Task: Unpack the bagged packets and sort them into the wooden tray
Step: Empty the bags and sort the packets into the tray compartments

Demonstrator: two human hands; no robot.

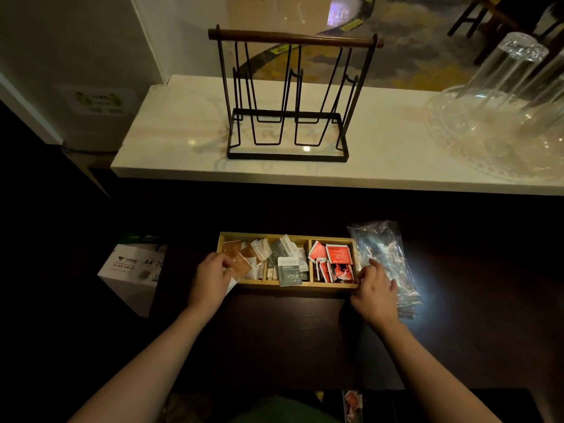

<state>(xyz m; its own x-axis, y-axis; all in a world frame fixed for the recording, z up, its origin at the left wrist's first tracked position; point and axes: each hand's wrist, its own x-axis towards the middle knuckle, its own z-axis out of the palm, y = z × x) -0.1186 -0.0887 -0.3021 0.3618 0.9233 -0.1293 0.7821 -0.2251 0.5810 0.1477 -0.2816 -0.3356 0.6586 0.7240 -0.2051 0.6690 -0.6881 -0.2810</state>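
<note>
The wooden tray point(293, 237) lies on a dark table and has three compartments. Brown packets point(232, 248) fill the left one, grey-green packets point(288, 271) the middle, red packets point(337, 254) the right. My left hand point(210, 277) is at the tray's left front corner, pinching brown packets over the left compartment. My right hand point(377, 290) rests at the tray's right front corner with its fingers curled, touching the clear plastic bag point(381, 251) that lies crumpled right of the tray. Whether that hand grips anything is unclear.
A white counter point(183, 141) rises behind the table, bearing a black wire rack point(288, 96) with a wooden bar and upturned glassware point(503, 96) on a clear platter. A white paper box point(134, 267) stands left of the table. One red packet point(352, 403) lies below the table edge.
</note>
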